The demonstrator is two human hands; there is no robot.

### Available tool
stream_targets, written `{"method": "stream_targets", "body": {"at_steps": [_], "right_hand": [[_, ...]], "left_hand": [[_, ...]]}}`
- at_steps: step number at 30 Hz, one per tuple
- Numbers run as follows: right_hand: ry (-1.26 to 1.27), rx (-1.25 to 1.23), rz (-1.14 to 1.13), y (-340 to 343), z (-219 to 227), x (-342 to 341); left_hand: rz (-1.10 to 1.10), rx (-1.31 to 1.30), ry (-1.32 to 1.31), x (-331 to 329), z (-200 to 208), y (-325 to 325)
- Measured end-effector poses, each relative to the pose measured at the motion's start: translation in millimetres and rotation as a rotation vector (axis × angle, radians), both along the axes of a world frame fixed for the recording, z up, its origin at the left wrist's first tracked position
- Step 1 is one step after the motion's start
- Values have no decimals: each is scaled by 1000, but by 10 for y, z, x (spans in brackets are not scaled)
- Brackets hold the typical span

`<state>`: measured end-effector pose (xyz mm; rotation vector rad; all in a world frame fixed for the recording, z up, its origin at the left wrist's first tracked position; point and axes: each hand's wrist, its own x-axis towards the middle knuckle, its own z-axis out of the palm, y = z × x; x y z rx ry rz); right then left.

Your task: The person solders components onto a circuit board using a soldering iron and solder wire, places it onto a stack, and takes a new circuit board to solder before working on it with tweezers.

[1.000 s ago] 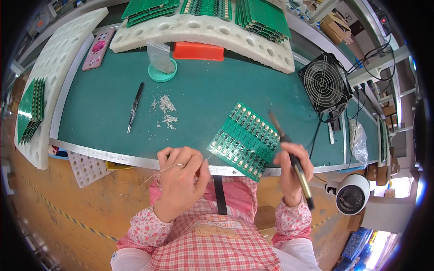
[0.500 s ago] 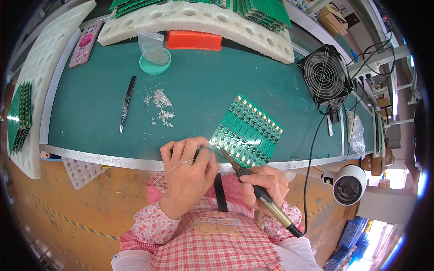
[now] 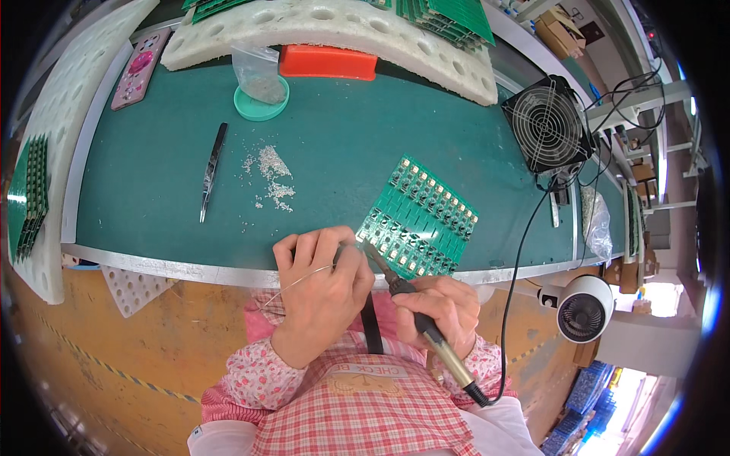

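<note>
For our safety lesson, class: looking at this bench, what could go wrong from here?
1. Burn: the soldering iron in the right hand has its tip very close to the fingertips of the left hand, which holds solder wire; a slip could bring them together, and the tip may be hot.
2. Snag: the iron's cable hangs in a loose loop across the bench's metal front edge, so a catch might jerk the iron over the circuit board.

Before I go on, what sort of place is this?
Probably an electronics assembly workshop: a soldering iron in the right hand, a green circuit board, and more boards stacked on white foam.
</note>
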<state>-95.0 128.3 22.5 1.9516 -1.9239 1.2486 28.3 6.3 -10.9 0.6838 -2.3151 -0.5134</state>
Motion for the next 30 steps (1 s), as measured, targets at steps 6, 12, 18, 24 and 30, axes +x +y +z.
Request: {"method": "stream_targets", "body": {"at_steps": [6, 12, 18, 24, 30], "right_hand": [[14, 55, 37, 19, 56, -23], [-190, -50, -67, 182, 75, -155], [-11, 141, -370, 296, 84, -617], [30, 324, -470, 245, -21, -829], [-403, 238, -391, 220, -96, -910]], "left_hand": [[-19, 27, 36, 38, 1, -32], [-56, 66, 104, 86, 12, -51], [-112, 259, 50, 186, 130, 22], [-259, 118, 6, 131, 107, 228], [-246, 110, -42, 98, 130, 253]]}}
